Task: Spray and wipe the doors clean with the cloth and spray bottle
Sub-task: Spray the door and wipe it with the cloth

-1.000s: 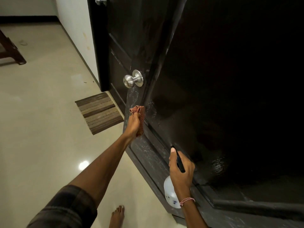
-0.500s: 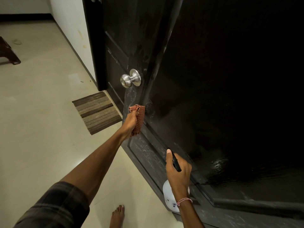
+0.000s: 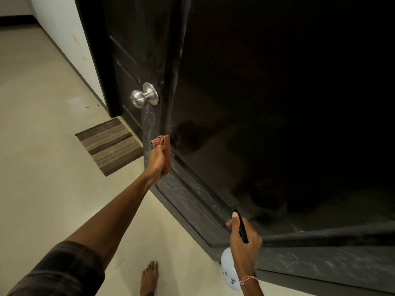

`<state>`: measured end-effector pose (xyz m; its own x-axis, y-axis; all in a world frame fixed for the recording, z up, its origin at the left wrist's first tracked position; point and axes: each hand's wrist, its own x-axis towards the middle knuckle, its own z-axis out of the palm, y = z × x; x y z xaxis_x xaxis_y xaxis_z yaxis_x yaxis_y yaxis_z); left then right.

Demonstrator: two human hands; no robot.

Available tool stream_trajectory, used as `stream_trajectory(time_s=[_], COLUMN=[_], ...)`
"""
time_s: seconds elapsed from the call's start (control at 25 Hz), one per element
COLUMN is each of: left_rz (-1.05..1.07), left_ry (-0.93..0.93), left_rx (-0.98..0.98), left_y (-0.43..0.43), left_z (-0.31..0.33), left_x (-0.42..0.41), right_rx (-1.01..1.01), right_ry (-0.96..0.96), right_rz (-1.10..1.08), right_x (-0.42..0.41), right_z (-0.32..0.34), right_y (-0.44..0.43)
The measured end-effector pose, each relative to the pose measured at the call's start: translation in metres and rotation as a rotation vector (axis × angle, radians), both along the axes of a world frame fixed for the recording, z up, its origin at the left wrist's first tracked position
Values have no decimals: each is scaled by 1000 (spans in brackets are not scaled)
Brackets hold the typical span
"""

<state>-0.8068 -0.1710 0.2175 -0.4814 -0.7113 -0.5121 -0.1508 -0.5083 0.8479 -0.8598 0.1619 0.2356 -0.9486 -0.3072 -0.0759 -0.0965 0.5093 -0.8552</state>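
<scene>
Two hands, one job each. The left hand (image 3: 158,162) has its fingers curled tight round a bunched-up cloth (image 3: 167,153), reddish with a small woven check. It's pushing that wad against the door (image 3: 277,92), a bit below the knob (image 3: 144,96), right at the edge of the big sunken panel.

The right hand (image 3: 243,246) is lower down and nearer the camera. Its fingers are wrapped round the neck of the spray bottle (image 3: 227,269), thumb lying up along the black sprayer head, which points at the door's bottom rail. The bottle body is round, milky white plastic with a few little blue marks on it, way too small to read, so no brand from me. Can't tell how much liquid is inside either.

The door is very dark wood, nearly black, with moulded framing round the panel. The lower rails show pale dusty smears, and there's a lighter streaky patch under the knob. The knob is brushed silver metal, round, with a flared plate behind it.

Other bits:
- glossy cream floor (image 3: 42,167)
- a ribbed mat (image 3: 111,144) in brown and beige stripes, lying beside the door
- a bare foot (image 3: 149,276) at the bottom
- a dark plaid sleeve (image 3: 59,272) on the left arm
- a red-and-white thread bracelet (image 3: 248,279) on the right wrist
- a white wall (image 3: 64,28) top left with a couple of yellowish stains
</scene>
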Motion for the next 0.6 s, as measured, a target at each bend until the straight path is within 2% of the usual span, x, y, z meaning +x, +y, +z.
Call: stream_trajectory(time_s=[0.24, 0.48, 0.6], left_rz=[47, 31, 19], left_ry=[24, 41, 51], left_rx=[10, 167, 213], left_y=[63, 155, 214], left_z=[19, -1, 7], left_x=[-12, -19, -24], right_rx=[-63, -55, -81], right_ry=[-11, -57, 27], right_rz=[-103, -168, -84], right_x=[2, 5, 2], right_z=[-3, 13, 25], right_y=[52, 89, 114])
